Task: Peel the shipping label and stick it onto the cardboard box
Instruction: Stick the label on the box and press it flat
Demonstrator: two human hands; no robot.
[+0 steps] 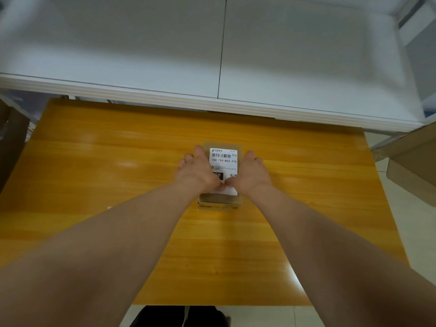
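Note:
A small brown cardboard box [220, 201] stands on the yellow wooden table [118, 166], a little right of centre. The white shipping label [223, 159], with a barcode and black printing, lies flat on the box's top face. My left hand [195, 172] lies over the label's left side, its fingers reaching past the box's left edge. My right hand [252, 174] lies over the label's right side. Both thumbs meet on the label's near part and press down on it. The label's lower left is hidden under my hands.
A white cabinet or shelf [212, 97] runs along the table's far edge. Brown cardboard pieces [410, 161] sit off the table's right side, and a dark wooden object [11, 142] stands at the left. Pale tiled floor [412, 232] lies to the right.

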